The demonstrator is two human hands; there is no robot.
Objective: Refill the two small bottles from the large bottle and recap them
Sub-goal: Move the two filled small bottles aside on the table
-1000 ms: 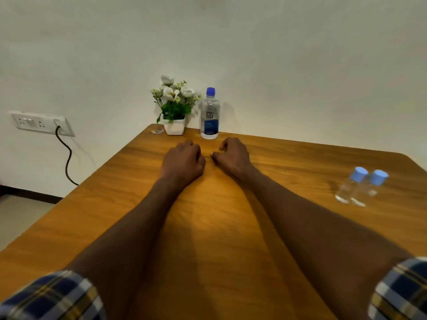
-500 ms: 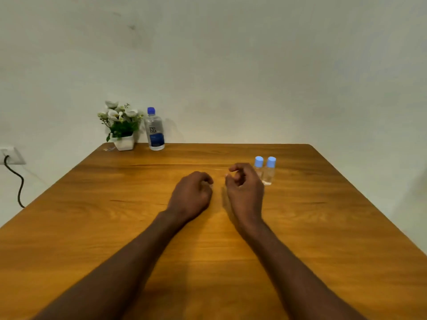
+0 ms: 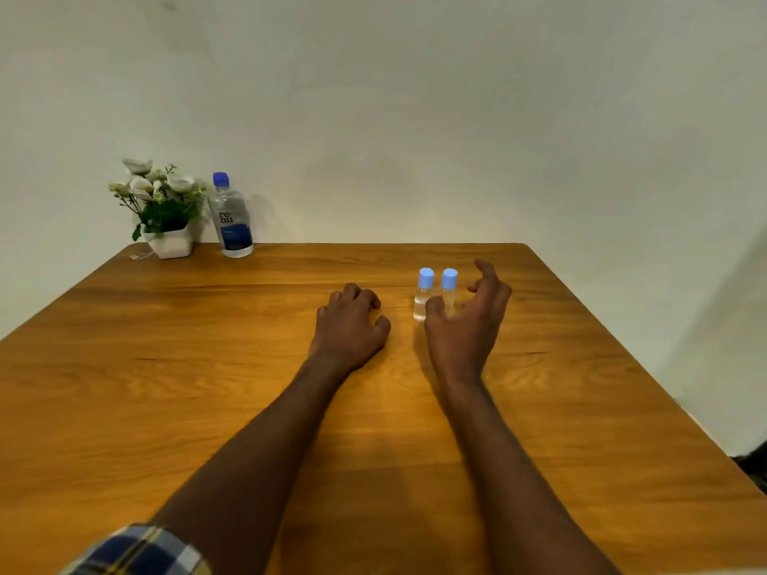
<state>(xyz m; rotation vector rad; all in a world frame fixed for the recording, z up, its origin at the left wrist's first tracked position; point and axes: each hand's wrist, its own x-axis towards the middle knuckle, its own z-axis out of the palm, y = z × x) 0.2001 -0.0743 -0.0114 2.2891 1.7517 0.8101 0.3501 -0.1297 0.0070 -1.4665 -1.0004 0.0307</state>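
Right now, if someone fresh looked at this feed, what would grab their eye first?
Probably the right hand, fingers spread, reaching around the two small bottles with pale blue caps that stand side by side right of the table's centre. Next, the left hand resting loosely curled on the wood beside it. Then the far left corner, where the large bottle, still capped, stands next to a white flower pot.

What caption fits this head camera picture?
Right hand opens beside two small bottles; left hand rests on the table.
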